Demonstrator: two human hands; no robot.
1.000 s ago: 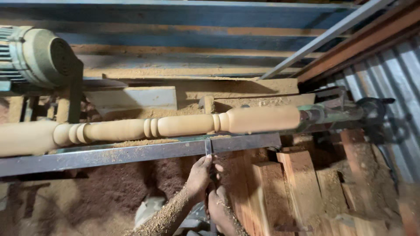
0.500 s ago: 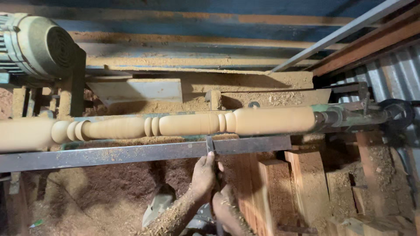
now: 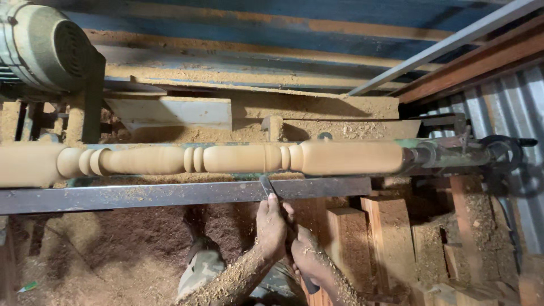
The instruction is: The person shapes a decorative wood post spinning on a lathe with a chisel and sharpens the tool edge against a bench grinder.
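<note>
Left hand [image 3: 272,226] raised in closed grip, right hand [image 3: 309,258] just below, closed, forearms sawdust-flecked.

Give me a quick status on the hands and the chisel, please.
Left hand and right hand both grip the chisel. Blade on the tool rest, under the turned spindle. Nothing in the way.

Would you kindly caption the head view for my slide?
Both hands, left hand and right hand, steady a metal chisel against a pale turned wooden spindle.
</note>
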